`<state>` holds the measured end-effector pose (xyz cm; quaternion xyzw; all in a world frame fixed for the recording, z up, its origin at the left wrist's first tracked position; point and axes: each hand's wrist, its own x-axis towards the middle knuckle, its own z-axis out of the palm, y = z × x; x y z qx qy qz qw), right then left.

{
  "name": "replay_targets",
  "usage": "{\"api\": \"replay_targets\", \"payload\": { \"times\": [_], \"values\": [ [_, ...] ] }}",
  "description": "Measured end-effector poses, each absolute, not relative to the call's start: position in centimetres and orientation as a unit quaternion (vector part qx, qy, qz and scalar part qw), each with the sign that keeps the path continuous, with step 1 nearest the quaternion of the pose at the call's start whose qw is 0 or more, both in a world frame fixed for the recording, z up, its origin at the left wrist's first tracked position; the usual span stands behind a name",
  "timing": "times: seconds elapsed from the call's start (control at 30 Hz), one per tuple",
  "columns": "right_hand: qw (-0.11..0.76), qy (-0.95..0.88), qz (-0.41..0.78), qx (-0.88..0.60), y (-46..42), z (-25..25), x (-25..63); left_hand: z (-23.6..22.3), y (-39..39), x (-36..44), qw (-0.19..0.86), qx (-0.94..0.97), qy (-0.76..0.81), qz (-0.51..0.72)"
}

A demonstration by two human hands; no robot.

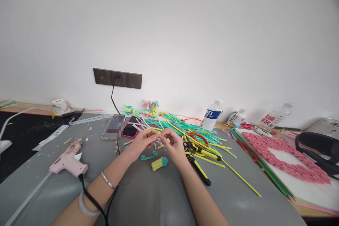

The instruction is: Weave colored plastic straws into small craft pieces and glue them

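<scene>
My left hand [143,142] and my right hand [173,145] meet above the grey table, fingertips pinched together. Between them shows a bit of yellow pipe cleaner [159,134]; most of it is hidden by the fingers. Just below the hands lie a teal pipe cleaner with curled ends [148,155] and a small yellow bundle with a teal top [159,163]. Yellow-and-black wire pliers [197,169] rest by my right wrist. Behind the hands spreads a pile of yellow, teal and lilac pipe cleaners [190,127].
A pink glue gun [70,160] lies left, its black cord passing over my left forearm. Behind are phones [131,127], small pipe-cleaner figures [154,108] and a white bottle [212,114]. At right, a pink braided piece [286,157] lies on a white board. Sockets [118,78] are on the wall.
</scene>
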<state>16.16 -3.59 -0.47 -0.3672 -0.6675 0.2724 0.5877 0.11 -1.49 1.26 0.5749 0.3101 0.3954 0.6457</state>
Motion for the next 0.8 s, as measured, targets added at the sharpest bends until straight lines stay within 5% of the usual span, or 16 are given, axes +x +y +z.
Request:
{"api": "replay_targets", "payload": {
  "times": [0.4, 0.63, 0.8],
  "values": [
    [0.601, -0.584, 0.409, -0.361, -3.1, -0.6, 16.4, 1.5, -1.5, 0.0, 0.6, 0.606, 0.331, 0.403],
    [0.564, -0.599, 0.242, -0.514, -2.3, -2.1, 17.3, 0.8, -1.1, 0.0, 0.62, 0.561, 0.344, 0.428],
    [0.564, -0.579, 0.376, -0.453, -2.3, -2.0, 16.6, 0.3, -0.9, 0.2, 0.631, 0.53, 0.349, 0.446]
  ]
}}
